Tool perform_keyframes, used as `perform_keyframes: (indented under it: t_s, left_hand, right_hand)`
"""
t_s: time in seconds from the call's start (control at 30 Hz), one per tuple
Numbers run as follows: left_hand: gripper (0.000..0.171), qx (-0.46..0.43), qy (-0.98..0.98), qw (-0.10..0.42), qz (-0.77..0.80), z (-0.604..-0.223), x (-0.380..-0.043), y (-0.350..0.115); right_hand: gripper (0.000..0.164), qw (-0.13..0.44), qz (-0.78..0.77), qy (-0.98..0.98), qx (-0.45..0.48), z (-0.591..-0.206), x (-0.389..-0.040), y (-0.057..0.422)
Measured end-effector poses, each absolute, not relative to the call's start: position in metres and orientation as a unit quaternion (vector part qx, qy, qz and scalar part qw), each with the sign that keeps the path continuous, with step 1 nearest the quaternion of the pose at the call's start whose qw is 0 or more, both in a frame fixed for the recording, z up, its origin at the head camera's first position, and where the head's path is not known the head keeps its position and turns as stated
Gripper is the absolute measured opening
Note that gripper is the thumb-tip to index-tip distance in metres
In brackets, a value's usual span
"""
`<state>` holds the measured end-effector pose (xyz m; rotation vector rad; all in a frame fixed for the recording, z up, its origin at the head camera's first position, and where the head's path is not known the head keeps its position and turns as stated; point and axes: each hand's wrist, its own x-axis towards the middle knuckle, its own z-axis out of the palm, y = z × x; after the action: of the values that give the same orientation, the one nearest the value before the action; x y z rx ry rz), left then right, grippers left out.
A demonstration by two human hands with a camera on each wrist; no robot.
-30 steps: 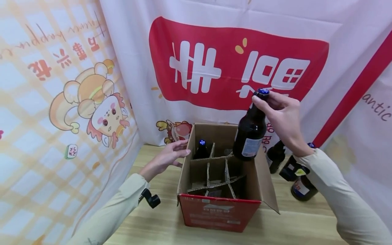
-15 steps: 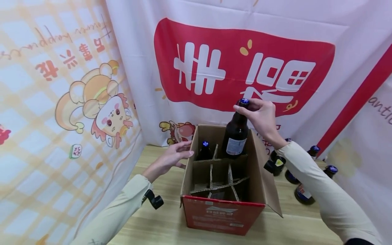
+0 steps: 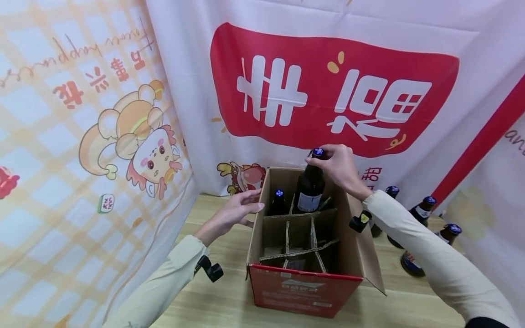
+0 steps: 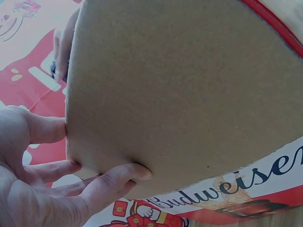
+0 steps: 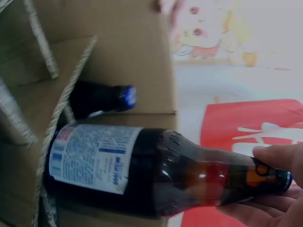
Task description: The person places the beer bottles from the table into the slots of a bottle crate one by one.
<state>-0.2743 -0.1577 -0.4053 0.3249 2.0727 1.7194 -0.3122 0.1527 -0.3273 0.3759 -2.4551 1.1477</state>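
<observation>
My right hand (image 3: 342, 168) pinches the neck of a dark glass beer bottle (image 3: 311, 189) with a blue cap. Its lower part is inside the back middle compartment of an open red cardboard box (image 3: 305, 291). In the right wrist view, the bottle's pale back label (image 5: 92, 156) shows above the divider; its base is hidden. A second blue-capped bottle (image 3: 279, 203) stands in the back left compartment. My left hand (image 3: 231, 212) touches the box's left side near the back corner. Its fingers (image 4: 116, 177) press on the brown cardboard in the left wrist view.
Cardboard dividers (image 3: 299, 250) split the box into several compartments. A side flap (image 3: 371, 255) hangs outward on the right. Several capped bottles (image 3: 422, 212) stand on the wooden table (image 3: 213, 300) right of the box, partly behind my right arm. Printed cloth (image 3: 197, 91) hangs behind and left.
My right hand has carried the bottle leftward and down, from above the box's right side into the back middle compartment. My left hand stays at the box's left side.
</observation>
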Motion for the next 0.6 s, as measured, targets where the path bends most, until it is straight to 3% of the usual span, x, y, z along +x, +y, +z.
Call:
perform_keyframes:
  t_s: [0.27, 0.6]
  left_hand:
    - [0.066, 0.114, 0.75, 0.212, 0.616, -0.405, -0.276, -0.159]
    - [0.066, 0.114, 0.748, 0.216, 0.618, -0.405, -0.275, -0.158]
  right_hand:
    - [0.022, 0.074, 0.307, -0.928, 0.199, -0.33, -0.321, 0.138]
    - [0.031, -0.061, 0.218, -0.954, 0.195, -0.341, -0.332, 0.127]
